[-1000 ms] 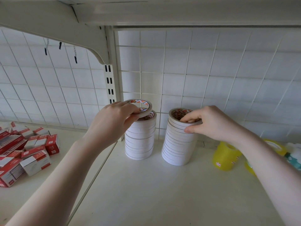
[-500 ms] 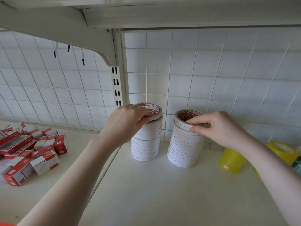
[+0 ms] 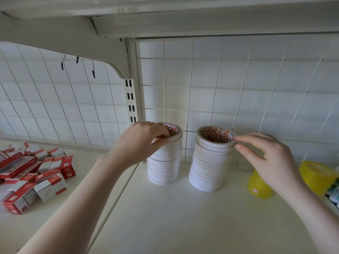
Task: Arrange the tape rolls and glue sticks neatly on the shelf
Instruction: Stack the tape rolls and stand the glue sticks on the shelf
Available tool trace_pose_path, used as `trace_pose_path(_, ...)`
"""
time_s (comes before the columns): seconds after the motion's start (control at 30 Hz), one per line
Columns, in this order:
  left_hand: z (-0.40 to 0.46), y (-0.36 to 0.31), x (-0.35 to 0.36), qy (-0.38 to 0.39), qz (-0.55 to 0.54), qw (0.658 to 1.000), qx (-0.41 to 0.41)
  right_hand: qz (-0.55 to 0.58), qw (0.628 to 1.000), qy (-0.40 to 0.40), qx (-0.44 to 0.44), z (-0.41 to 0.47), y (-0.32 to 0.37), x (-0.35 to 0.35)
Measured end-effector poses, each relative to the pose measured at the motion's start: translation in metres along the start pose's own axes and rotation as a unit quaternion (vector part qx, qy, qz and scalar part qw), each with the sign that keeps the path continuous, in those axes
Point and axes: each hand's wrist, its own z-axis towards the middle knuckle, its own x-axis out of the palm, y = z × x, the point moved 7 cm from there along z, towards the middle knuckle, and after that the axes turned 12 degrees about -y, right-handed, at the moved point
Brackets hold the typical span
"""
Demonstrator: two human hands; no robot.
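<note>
Looking down, I see the cream shelf (image 3: pixel 183 217) carrying two stacks of white tape rolls by the grid back wall: the left stack (image 3: pixel 163 162), the right stack (image 3: pixel 211 162). My left hand (image 3: pixel 141 142) pinches the left stack's top roll (image 3: pixel 171 133); my right hand (image 3: pixel 269 158) hovers beside the right stack, fingers (image 3: pixel 242 139) spread wide, holding nothing

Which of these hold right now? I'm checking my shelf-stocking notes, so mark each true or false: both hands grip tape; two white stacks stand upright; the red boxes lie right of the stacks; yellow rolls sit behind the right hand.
1. Both hands grip tape: false. The left hand pinches the top roll of the left stack; the right hand is spread beside the right stack.
2. Two upright stacks: true.
3. Red boxes right: false, left.
4. Yellow rolls behind right hand: true.
</note>
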Motion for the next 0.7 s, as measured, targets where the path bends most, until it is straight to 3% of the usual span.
trace_pose_path(0.27, 0.001, 0.007, 0.004, 0.045, -0.023, 0.997, -0.053, -0.059, 0.997, -0.011, 0.055, -0.023, -0.024, -0.006)
trace_pose_path(0.7, 0.004, 0.013, 0.009, 0.084, -0.033, 0.992, -0.086, -0.16, 0.986, 0.014, 0.046, -0.041, -0.037, -0.003)
